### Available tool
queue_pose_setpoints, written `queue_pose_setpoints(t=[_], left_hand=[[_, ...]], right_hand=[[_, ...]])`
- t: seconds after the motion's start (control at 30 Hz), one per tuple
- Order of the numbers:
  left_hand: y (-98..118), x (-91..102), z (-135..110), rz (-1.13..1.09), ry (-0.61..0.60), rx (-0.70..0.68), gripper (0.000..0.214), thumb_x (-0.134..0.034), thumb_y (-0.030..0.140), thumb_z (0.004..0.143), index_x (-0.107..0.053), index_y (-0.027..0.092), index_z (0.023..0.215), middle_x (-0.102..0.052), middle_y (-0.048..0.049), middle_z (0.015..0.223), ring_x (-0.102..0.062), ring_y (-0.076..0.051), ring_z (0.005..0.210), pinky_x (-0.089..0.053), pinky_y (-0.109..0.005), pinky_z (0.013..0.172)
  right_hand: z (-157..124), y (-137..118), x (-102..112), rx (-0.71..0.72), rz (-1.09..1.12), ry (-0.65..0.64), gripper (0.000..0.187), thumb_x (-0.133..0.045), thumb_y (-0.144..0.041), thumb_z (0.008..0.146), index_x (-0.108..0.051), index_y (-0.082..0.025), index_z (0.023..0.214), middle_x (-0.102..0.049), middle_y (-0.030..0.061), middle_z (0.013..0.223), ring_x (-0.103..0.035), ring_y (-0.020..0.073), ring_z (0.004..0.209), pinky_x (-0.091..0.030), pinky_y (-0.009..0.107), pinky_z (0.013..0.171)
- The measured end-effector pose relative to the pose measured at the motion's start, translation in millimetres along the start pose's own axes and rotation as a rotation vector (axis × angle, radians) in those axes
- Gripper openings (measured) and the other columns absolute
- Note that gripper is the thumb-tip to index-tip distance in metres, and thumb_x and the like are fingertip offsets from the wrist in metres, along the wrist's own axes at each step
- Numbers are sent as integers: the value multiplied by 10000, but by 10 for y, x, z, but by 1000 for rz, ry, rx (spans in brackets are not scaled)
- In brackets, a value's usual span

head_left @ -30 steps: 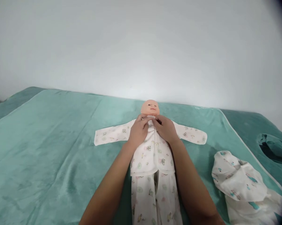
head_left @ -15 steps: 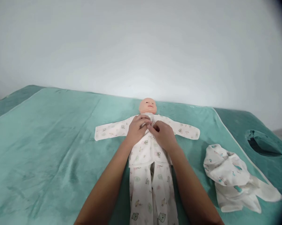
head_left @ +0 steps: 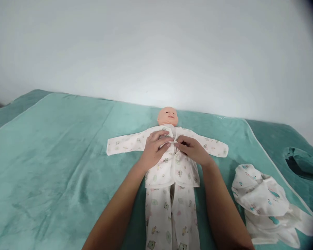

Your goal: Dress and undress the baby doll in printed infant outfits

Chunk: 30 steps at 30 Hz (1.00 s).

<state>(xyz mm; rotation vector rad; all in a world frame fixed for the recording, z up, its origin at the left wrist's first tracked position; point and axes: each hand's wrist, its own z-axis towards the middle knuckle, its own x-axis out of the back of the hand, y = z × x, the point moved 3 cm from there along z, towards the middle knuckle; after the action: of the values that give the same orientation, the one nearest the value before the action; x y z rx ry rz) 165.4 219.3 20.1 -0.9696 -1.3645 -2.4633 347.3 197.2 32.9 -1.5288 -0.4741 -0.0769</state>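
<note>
A baby doll (head_left: 168,116) lies on its back on the teal blanket (head_left: 57,152), dressed in a white printed shirt (head_left: 172,166) and matching trousers (head_left: 169,218), sleeves spread wide. Both my hands rest on the doll's chest where the shirt fronts meet. My left hand (head_left: 153,149) pinches the left edge of the shirt opening. My right hand (head_left: 193,149) pinches the right edge, fingertips almost touching the left ones.
A crumpled pile of white printed baby clothes (head_left: 263,201) lies on the blanket at the right. A dark teal bundle of cloth (head_left: 299,161) sits at the far right edge. A plain white wall (head_left: 156,52) stands behind the bed.
My hands have slid from the doll's collar down to mid-chest along the shirt opening. The camera view has shifted slightly.
</note>
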Motion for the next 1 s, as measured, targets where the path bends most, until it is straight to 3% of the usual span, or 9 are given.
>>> queue_pose_setpoints(t=[0.1, 0.27, 0.4, 0.53, 0.67, 0.83, 1.0], left_hand=[[-13, -15, -4, 6, -22, 19, 313, -447, 274, 1014, -676, 329, 1219, -533, -33, 1386, -440, -232, 1307, -338, -448, 1132], [-73, -31, 3, -60, -3, 0, 327, -455, 215, 993, -668, 309, 1222, -544, -48, 1336, -452, -222, 1301, -340, -445, 1143], [-33, 42, -19, -178, 17, -31, 255, -502, 199, 962, -710, 271, 1090, -555, -60, 1340, -466, -223, 1311, -351, -437, 1153], [75, 101, -68, -144, -102, -37, 177, -589, 205, 913, -730, 281, 987, -534, -33, 1406, -428, -255, 1357, -327, -477, 1167], [82, 105, -84, -90, -131, -56, 162, -690, 284, 871, -720, 302, 1029, -507, -21, 1444, -388, -273, 1390, -290, -496, 1181], [1, 80, -68, -92, -158, -71, 159, -663, 339, 902, -712, 290, 1045, -480, -31, 1477, -398, -259, 1389, -303, -459, 1183], [20, 76, -64, -31, -138, -70, 103, -636, 315, 923, -721, 285, 972, -499, -21, 1464, -407, -260, 1378, -301, -455, 1165]], right_hand=[[33, 46, -13, -37, 54, 129, 338, -574, -496, 916, -505, -210, 749, -385, -61, 616, -338, 100, 567, -269, 252, 545], [90, 162, -9, -98, 97, 223, 360, -559, -545, 910, -523, -216, 769, -413, -63, 559, -339, 106, 520, -269, 257, 520], [-56, -92, 10, -137, -219, 319, 417, -578, -580, 880, -469, -222, 694, -458, -39, 578, -388, 123, 545, -281, 272, 533], [-346, -480, -204, -217, -606, 134, 430, -592, -557, 876, -435, -222, 658, -505, -16, 606, -415, 136, 554, -255, 290, 537], [-452, -501, -383, -216, -766, 77, 350, -541, -412, 929, -416, -214, 669, -543, -1, 660, -443, 136, 584, -238, 297, 557], [-368, -310, -269, -90, -698, -23, 352, -452, -304, 951, -323, -202, 639, -451, -35, 581, -374, 119, 554, -218, 299, 553], [-314, -306, -107, -18, -530, -169, 363, -460, -278, 918, -249, -201, 632, -328, -40, 571, -302, 111, 550, -211, 301, 539]])
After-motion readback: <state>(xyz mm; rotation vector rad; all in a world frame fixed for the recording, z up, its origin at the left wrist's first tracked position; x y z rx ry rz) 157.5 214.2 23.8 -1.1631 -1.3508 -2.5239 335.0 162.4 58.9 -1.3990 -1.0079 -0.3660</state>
